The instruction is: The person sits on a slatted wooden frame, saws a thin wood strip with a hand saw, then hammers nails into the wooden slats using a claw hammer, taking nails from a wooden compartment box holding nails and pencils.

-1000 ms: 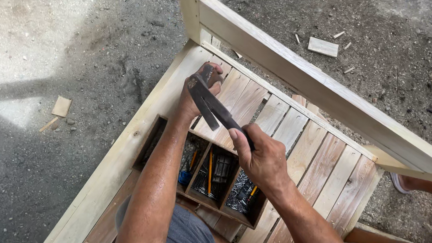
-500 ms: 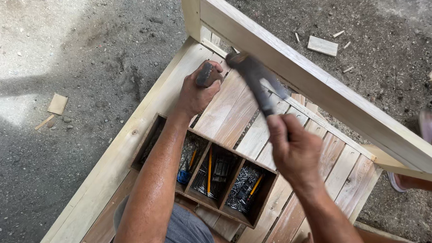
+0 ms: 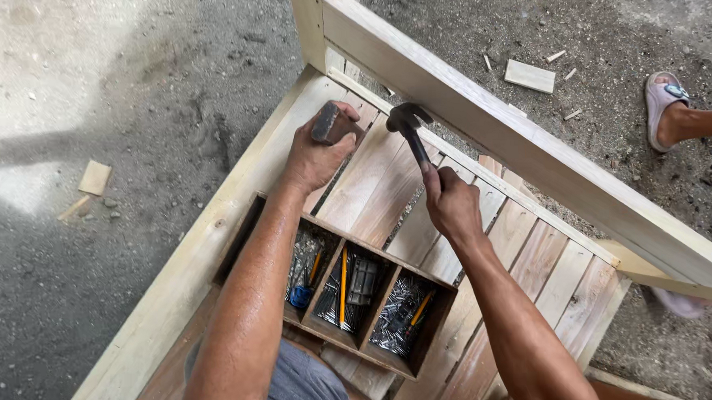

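Pale wood slats of a large unfinished wooden frame (image 3: 387, 183) lie on the rough concrete floor (image 3: 133, 152). The left hand (image 3: 319, 150) is curled tight round a small dark block (image 3: 331, 123), pressed on a slat. The right hand (image 3: 451, 204) is fisted on a dark-headed claw hammer (image 3: 410, 127), its head just beside the block. A divided wooden box of nails (image 3: 359, 290) sits below.

A rough carpentry workshop: bare concrete floor (image 3: 132, 113), wood offcuts (image 3: 529, 76), compartmented nail box (image 3: 359, 302).
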Available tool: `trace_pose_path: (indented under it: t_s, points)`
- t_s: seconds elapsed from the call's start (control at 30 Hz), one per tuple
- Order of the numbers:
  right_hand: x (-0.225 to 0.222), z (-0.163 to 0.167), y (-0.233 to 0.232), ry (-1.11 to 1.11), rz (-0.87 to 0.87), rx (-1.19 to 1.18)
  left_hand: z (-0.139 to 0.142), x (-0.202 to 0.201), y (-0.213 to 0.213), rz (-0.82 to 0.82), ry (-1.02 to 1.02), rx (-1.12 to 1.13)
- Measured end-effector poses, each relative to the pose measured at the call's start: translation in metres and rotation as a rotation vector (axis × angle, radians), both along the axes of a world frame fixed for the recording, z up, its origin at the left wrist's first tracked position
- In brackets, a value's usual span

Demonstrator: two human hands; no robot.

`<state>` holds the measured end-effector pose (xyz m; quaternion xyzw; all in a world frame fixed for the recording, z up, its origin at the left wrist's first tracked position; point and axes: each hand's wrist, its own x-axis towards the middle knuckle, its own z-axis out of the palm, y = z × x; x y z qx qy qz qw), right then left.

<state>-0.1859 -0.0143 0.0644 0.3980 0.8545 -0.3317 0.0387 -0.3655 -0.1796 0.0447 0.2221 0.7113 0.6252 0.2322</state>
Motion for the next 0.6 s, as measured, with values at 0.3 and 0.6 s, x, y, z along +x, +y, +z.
trace_pose_path:
  t_s: [0.3,0.6]
  points:
    - [0.032,0.015,-0.009,0.713,0.176,0.204,-0.006,-0.001,-0.002,-0.029,0.006,0.010]
    - [0.036,-0.005,-0.019,0.247,0.005,0.019,0.010,0.052,0.011,0.029,0.438,0.082]
